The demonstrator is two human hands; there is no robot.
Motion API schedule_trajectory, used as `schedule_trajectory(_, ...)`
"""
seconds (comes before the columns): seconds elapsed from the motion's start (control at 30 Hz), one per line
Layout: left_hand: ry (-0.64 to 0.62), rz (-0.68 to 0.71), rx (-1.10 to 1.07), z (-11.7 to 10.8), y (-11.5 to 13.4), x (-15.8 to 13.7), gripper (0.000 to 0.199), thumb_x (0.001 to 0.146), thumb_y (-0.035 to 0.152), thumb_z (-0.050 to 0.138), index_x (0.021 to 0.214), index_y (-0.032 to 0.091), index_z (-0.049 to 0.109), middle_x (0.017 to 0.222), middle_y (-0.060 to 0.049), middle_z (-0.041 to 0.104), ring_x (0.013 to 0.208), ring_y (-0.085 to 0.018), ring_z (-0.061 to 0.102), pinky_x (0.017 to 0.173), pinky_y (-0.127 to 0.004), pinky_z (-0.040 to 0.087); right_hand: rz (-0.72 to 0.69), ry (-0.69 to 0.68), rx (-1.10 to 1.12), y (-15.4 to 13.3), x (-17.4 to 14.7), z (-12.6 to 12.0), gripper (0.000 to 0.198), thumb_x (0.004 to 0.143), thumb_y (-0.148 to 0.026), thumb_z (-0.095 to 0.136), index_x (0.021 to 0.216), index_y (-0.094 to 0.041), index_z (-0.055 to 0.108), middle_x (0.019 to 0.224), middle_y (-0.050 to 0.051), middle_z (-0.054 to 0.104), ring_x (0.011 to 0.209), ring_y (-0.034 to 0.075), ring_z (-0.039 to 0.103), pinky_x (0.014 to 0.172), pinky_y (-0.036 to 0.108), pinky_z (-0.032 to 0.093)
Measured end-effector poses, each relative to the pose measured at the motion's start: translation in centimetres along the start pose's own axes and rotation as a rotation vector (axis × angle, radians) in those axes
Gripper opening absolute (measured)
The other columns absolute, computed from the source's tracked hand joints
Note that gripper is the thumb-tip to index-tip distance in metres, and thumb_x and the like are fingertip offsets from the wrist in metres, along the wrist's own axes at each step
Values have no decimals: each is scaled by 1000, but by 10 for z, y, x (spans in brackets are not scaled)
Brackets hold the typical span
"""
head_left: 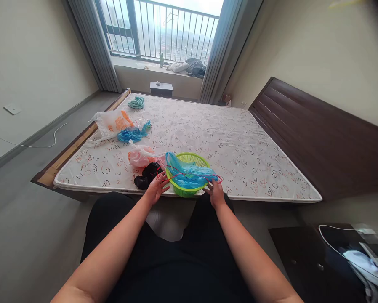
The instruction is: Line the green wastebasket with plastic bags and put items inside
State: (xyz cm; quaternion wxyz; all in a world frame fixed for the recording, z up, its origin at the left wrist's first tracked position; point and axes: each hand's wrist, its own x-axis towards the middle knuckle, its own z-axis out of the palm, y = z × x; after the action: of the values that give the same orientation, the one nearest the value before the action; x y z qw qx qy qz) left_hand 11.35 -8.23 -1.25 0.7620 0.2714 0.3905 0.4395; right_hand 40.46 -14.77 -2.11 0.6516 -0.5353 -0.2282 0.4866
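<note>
A light green plastic basket point(193, 158) stands at the near edge of the mattress. Over it lies a crumpled blue plastic bag point(189, 174), covering much of the opening. A thin red string point(173, 167) runs across the bag from one hand to the other, with loose loops at both ends. My left hand point(156, 189), at the basket's left side, pinches the string between thumb and fingers. On the right, my right hand point(216, 192) grips the string's other end near the bag's corner. Beside my left hand lies a black plastic bag point(147, 174).
Further left on the mattress point(239, 147) are a pink-white plastic bag point(141, 155), another blue bag point(132, 134), a white bag with orange print point(113, 123) and a teal coiled cloth point(136, 102). A dark headboard point(318, 126) rises at right.
</note>
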Motion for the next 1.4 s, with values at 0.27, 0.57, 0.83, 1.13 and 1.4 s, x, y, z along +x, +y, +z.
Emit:
schedule_trajectory(0.27, 209, 23, 166, 5, 8, -3, 64, 68, 53, 84, 118, 25, 57, 128, -10, 64, 104, -20, 67, 77, -30, 54, 80, -52, -116, 6, 4, 18, 38, 83, -48, 62, 114, -25, 57, 126, 8, 66, 110, 25, 68, 70, 36, 64)
schedule_trajectory(0.57, 458, 125, 313, -6, 14, 0, 44, 77, 45, 74, 108, 19, 57, 106, -8, 68, 87, -17, 67, 67, -26, 49, -29, -21, -467, -1, 14, 34, 42, 83, -59, 57, 101, -22, 63, 91, 6, 71, 81, 20, 70, 62, 28, 56)
schedule_trajectory(0.83, 611, 723, 950, 0, 23, -6, 21, 87, 33, 62, 101, 19, 59, 98, -9, 64, 92, -22, 63, 84, -39, 52, -81, -60, -293, -39, -9, 36, 43, 85, -63, 60, 73, -22, 57, 79, 3, 65, 71, 18, 66, 60, 28, 55)
schedule_trajectory(1.13, -139, 894, 1586, 54, 8, -24, 50, 94, 18, 50, 144, 24, 52, 146, -9, 56, 148, -29, 34, 121, -56, 25, 67, -490, 158, -67, -34, 46, 39, 91, -57, 61, 75, -22, 55, 83, 3, 69, 78, 22, 72, 82, 43, 59)
schedule_trajectory(1.4, -176, 770, 1479, 51, 14, -26, 2, 84, 25, 68, 85, 25, 69, 127, -8, 67, 143, -32, 41, 124, -57, 6, 125, -356, -94, -69, -30, 29, 43, 89, -63, 54, 76, -23, 48, 70, -2, 58, 39, 7, 38, 43, 26, 46)
